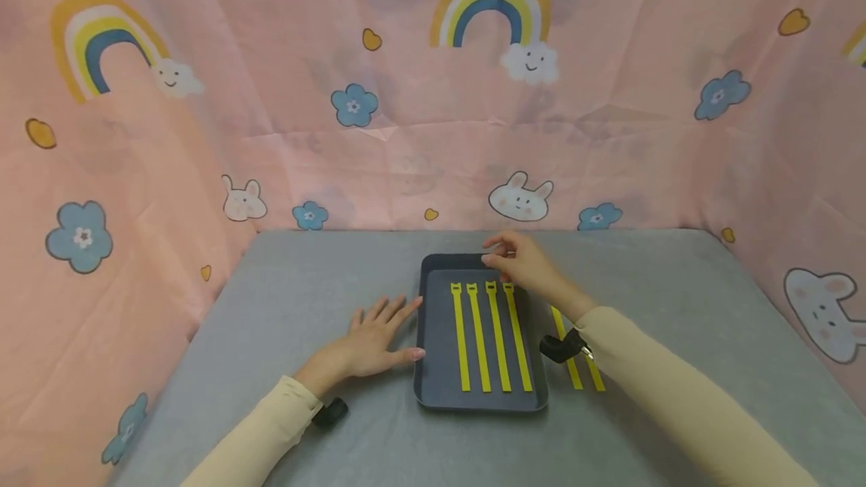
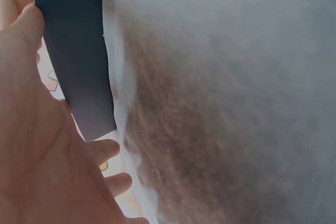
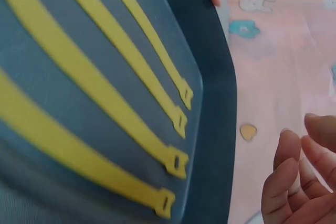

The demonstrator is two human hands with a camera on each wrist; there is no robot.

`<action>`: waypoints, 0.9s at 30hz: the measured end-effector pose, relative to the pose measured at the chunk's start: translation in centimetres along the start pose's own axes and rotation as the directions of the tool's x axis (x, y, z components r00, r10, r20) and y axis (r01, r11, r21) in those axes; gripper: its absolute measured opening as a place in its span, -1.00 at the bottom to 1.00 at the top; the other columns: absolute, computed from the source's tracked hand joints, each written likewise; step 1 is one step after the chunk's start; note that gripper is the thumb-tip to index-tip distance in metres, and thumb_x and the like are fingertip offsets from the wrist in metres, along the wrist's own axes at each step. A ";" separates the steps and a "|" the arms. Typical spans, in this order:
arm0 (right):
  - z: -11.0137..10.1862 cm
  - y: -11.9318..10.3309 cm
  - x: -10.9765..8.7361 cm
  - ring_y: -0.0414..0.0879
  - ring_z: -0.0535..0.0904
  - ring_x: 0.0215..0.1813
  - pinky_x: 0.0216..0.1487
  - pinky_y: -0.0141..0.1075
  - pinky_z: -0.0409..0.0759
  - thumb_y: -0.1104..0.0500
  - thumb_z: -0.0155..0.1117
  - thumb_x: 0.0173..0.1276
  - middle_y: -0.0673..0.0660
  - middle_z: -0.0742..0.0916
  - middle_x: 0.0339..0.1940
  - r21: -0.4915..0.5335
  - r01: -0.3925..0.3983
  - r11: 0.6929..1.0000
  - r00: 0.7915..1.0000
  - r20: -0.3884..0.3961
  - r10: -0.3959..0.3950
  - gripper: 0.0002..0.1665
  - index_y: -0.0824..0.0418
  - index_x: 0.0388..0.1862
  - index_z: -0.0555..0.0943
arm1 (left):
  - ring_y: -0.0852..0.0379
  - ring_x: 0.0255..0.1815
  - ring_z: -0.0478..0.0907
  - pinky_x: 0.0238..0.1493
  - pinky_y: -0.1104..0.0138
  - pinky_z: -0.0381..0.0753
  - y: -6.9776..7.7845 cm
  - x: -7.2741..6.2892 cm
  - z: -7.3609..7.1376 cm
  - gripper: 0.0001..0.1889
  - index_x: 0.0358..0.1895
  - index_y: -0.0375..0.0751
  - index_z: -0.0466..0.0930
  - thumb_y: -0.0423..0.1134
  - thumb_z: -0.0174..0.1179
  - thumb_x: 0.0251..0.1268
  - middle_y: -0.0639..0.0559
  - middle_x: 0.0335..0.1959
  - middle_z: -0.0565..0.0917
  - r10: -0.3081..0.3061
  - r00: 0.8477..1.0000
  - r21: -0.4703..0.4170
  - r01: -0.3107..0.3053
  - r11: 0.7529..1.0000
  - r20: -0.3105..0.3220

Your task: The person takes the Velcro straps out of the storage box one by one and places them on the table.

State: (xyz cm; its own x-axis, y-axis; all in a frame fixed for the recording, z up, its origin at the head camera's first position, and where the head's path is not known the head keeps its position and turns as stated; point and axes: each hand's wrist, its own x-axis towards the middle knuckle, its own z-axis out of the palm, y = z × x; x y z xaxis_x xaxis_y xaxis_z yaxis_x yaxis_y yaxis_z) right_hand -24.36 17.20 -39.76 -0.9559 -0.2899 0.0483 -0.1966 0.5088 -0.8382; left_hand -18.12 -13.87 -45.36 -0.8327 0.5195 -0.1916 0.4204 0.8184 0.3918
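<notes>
A dark grey rectangular tray [image 1: 436, 367] lies on the table, holding several yellow hook-and-loop cable ties [image 1: 477, 337] in a row, slotted heads at the far end. My left hand [image 1: 358, 348] is at the tray's left side, fingers spread, with thumb and index fingertips right at the rim. Over the tray's far right corner is my right hand [image 1: 528, 265], its fingers loosely bent and nothing between them. The right wrist view shows that hand [image 3: 294, 187] just past the tray wall [image 3: 215, 119], beside the slotted heads. Two more yellow ties [image 1: 574, 374] lie right of the tray, partly hidden by my right forearm.
The grey cloth-covered table [image 1: 304, 269] extends around the tray on both sides. A pink patterned curtain [image 1: 419, 156] stands along its back and sides. Each wrist wears a black strap-on device [image 1: 560, 348].
</notes>
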 end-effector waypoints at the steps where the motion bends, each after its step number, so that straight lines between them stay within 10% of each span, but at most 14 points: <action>1: 0.4 -0.1 0.2 0.03 0.57 -0.47 -0.40 -0.15 0.58 0.14 0.21 0.48 0.37 0.67 -0.15 0.006 -0.005 1.000 1.000 0.008 0.005 -0.58 0.28 0.23 0.49 | -0.25 0.67 -0.24 0.46 -0.41 -0.26 0.0 0.0 0.0 -0.06 0.60 0.39 -0.28 0.55 -0.12 0.25 -0.03 0.67 -0.11 -0.001 1.000 -0.001 0.001 1.000 0.001; 8: 2.7 0.3 1.1 0.31 0.60 -0.35 -0.40 -0.09 0.58 0.20 0.22 0.46 0.41 0.71 -0.11 0.024 -0.056 0.998 0.998 0.038 0.055 -0.57 0.31 0.24 0.50 | -0.26 0.67 -0.24 0.46 -0.40 -0.22 0.2 0.0 -0.1 -0.07 0.60 0.38 -0.29 0.53 -0.10 0.26 -0.02 0.67 -0.11 -0.018 1.000 0.004 0.018 1.000 0.019; 27: 5.5 1.3 2.3 0.01 0.62 -0.49 -0.47 -0.30 0.49 0.26 0.35 0.32 0.22 0.73 -0.34 -0.054 -0.123 0.991 0.990 0.067 0.127 -0.57 0.33 0.15 0.55 | -0.24 0.67 -0.24 0.48 -0.38 -0.22 0.3 -0.1 -0.5 -0.09 0.60 0.40 -0.28 0.48 -0.05 0.29 -0.01 0.67 -0.10 -0.023 1.000 -0.004 0.024 1.000 0.018</action>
State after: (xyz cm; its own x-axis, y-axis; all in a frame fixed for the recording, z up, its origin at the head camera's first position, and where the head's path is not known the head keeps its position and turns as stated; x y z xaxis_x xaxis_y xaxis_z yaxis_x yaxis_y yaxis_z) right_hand -25.60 12.70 -43.70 -0.9563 -0.2765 -0.0950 -0.0886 0.5837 -0.8071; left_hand -18.13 -13.80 -44.81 -0.8356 0.5046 -0.2173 0.3991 0.8293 0.3911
